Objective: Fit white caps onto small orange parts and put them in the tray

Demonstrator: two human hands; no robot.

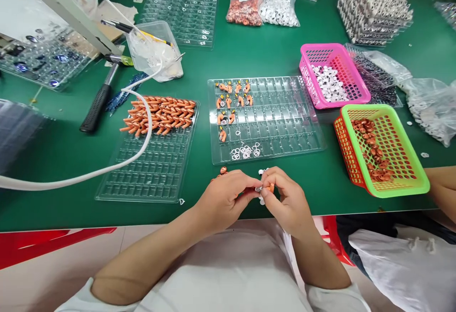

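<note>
Just beyond the front edge of the table, my two hands meet over a small orange plastic part [270,188]. My right hand [288,202] pinches it between thumb and fingers. Against it, my left hand [225,199] is closed on a small greyish piece [259,189], too small to name. White discs [262,172] lie behind and under the fingers, partly hidden. Orange-brown round pieces [223,170] peek out behind my left hand. Ahead is a clear compartment tray [278,129], with curved orange parts [228,99] in its left compartments and white rings [245,151] at its near left.
Left stands another tray [142,174] with stacked orange parts [160,115], crossed by a white hose [147,127]. Beyond lies a hammer [98,103]. At right are a pink basket [335,48] of white discs and a green basket [409,160]. A co-worker's arm [441,188] rests at far right.
</note>
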